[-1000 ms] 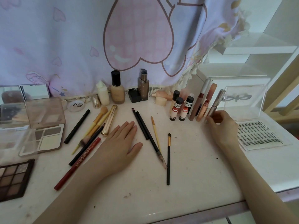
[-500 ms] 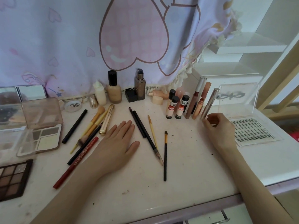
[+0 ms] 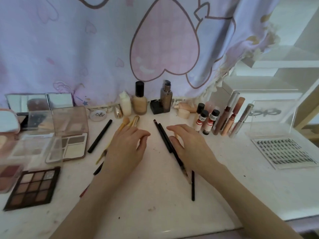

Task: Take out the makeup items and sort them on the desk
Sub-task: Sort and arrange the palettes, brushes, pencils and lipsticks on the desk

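— While the eyeshadow palettes sit sorted at left, the left hand hovers loose-fingered over the brushes, holding nothing.

— And the right hand?

— Relaxed, empty, above the black pencils. Looks like tidying time; I'd say next comes pinching one thin pencil.

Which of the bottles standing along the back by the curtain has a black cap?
The beige foundation bottle, standing between the small white bottle and the dark pump bottle. Its tall black cap sets it apart; the white one is all white, the dark one ends in a pump.
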Available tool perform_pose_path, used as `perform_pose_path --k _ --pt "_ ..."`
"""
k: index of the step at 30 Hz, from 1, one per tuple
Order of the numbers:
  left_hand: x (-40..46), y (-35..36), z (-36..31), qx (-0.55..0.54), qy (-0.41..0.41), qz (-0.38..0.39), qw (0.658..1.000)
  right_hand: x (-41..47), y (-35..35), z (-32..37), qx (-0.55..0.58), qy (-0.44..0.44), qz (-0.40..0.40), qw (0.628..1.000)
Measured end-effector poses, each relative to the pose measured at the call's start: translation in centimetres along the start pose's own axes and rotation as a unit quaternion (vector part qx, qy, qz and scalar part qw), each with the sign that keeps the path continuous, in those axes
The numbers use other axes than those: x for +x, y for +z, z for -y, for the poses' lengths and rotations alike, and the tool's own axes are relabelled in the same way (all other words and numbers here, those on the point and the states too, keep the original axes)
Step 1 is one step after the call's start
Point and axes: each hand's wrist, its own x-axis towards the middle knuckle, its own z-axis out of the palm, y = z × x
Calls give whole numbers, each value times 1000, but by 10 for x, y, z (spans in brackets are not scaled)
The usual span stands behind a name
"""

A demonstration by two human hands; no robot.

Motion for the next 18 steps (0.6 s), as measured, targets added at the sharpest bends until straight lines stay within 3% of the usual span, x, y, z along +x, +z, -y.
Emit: perform_pose_path --k 4,9,18 --pt "1 -3 24 35 -108 -20 993 46 22 24 -41 -104 76 991" --pt "-1 2 32 76 -144 19 986 83 47 33 -150 -139 152 967" --pt "3 6 31 102 -117 16 988 97 53 15 -232 -241 122 935"
